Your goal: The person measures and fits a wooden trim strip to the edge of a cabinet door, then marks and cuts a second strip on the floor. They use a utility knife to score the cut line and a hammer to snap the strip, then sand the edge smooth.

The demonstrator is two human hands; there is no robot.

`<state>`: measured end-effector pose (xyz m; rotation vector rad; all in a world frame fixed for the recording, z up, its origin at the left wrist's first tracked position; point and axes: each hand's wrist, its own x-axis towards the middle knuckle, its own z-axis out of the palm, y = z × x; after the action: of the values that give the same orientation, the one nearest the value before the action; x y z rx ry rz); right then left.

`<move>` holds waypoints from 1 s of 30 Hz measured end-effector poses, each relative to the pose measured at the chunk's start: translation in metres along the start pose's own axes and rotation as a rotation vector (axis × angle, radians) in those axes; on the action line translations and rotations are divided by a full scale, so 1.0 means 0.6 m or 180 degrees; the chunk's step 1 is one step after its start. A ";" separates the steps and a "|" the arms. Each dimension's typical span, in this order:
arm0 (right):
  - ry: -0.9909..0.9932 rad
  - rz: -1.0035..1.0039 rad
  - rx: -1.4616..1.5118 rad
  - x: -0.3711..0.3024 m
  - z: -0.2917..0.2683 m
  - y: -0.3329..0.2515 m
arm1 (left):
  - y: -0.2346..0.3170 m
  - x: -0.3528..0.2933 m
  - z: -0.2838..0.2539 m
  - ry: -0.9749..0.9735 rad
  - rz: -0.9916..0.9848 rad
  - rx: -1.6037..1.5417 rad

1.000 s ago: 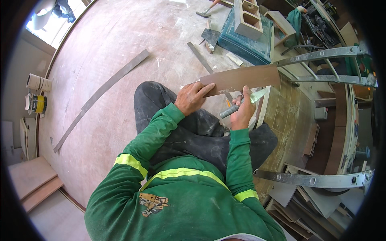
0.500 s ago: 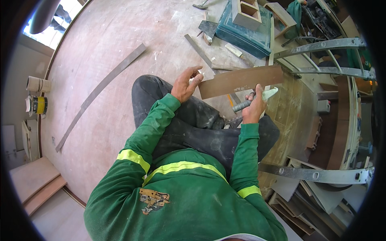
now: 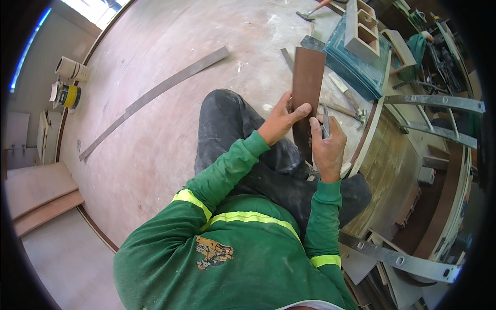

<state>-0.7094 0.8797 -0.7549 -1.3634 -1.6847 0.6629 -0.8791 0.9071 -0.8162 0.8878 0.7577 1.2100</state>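
A short brown board [image 3: 309, 72] stands lengthwise in front of me, its lower end reaching down over my crossed legs. My left hand [image 3: 285, 117] grips its left edge, thumb across the face. At the board's right edge, my right hand [image 3: 329, 144] is closed around a slim grey hand tool [image 3: 325, 124]. One end of that tool points up beside the board; a pale tip shows below the hand near the wrist. The fingers of the right hand partly hide the tool, and I cannot make out its exact kind.
A long grey strip [image 3: 155, 98] lies on the dusty floor to the left. Ahead right are a hammer [image 3: 306, 15], a teal case [image 3: 341, 59] with a wooden compartment box [image 3: 361, 31] on it, and a brush [image 3: 343, 88]. A metal ladder [image 3: 434, 103] lies at right; buckets [image 3: 70, 95] stand far left.
The board has turned from lying crosswise to pointing away from me. My left hand, apart from it before, now grips it. My right hand has turned, bringing the tool upright.
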 end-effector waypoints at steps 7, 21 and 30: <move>-0.0696 0.0396 -0.0327 0.002 0.039 -0.010 | 0.032 -0.018 -0.096 0.0698 -0.0031 -0.1127; -0.1651 0.0578 -0.1292 -0.088 0.128 -0.022 | 0.013 -0.023 -0.183 0.1714 0.0094 0.0858; -0.1394 0.0458 -0.0654 -0.118 0.089 -0.023 | -0.006 -0.033 -0.173 0.1202 0.0265 0.0792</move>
<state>-0.7588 0.8139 -0.7905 -1.5770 -2.0567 0.9452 -0.9715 0.9044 -0.8674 0.9099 1.2048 1.3973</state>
